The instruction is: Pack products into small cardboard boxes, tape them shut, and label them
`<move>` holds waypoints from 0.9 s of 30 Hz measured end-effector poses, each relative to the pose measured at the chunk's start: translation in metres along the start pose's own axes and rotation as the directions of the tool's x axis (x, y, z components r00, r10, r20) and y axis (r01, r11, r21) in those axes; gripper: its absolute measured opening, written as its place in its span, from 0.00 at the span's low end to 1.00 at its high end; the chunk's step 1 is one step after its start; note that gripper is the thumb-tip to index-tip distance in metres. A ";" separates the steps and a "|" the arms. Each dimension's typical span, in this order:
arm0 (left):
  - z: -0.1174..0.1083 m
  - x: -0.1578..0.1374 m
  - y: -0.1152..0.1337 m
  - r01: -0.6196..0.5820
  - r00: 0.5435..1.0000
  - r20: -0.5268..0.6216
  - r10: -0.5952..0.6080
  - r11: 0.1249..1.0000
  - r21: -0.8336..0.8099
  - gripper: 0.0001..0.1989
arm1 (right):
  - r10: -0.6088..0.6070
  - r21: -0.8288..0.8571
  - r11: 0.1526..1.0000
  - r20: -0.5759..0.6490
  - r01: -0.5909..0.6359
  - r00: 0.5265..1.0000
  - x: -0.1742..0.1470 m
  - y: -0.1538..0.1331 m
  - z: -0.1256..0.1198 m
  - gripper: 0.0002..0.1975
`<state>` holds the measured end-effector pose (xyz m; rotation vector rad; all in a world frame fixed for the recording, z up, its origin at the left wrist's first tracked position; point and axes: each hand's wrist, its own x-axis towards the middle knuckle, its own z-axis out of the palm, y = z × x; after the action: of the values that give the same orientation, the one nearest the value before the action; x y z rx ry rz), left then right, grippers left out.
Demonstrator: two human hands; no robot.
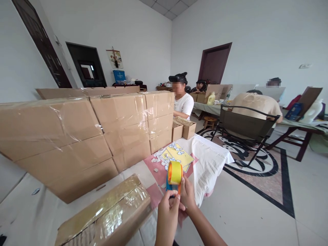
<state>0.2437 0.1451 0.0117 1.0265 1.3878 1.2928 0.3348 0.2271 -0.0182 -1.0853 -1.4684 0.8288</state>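
Note:
A tape dispenser (168,183) with blue and orange parts carries a thick roll of yellow tape (176,173). My right hand (189,194) is closed round its orange part, at the right side. Just below the roll, my left hand (168,210) is pinched at the lower end of the dispenser; its fingertips hide what lies between them. Beyond the roll, a yellow printed sheet (183,158) lies on the pink and white cloth (153,171), with many small pale pieces (159,155) scattered over both. At the lower left a taped cardboard box (115,212) stands near my left hand.
Stacked cardboard boxes (123,130) form a wall along the left, with two smaller boxes (188,129) at its far end. Behind it sits a person in a white shirt (185,102). To the right are a chair (246,124), a patterned floor panel (276,184) and other people at tables.

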 end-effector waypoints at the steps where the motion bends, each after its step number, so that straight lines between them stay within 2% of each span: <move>1: 0.000 0.000 0.000 0.000 1.000 -0.002 0.000 1.000 0.001 0.18 | 0.004 0.011 1.000 0.003 -0.004 1.000 0.000 0.000 0.000 0.26; 14: 0.004 0.002 -0.005 -0.002 1.000 0.009 0.002 1.000 -0.027 0.20 | -0.007 -0.011 1.000 -0.029 0.006 1.000 0.001 0.003 0.000 0.26; 27: 0.005 0.000 -0.005 -0.009 1.000 -0.018 0.008 0.999 -0.047 0.23 | -0.005 0.014 1.000 0.006 0.005 1.000 0.002 0.004 0.000 0.23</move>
<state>0.2485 0.1461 0.0066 0.9922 1.3620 1.3372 0.3356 0.2302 -0.0210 -1.0688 -1.4679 0.8389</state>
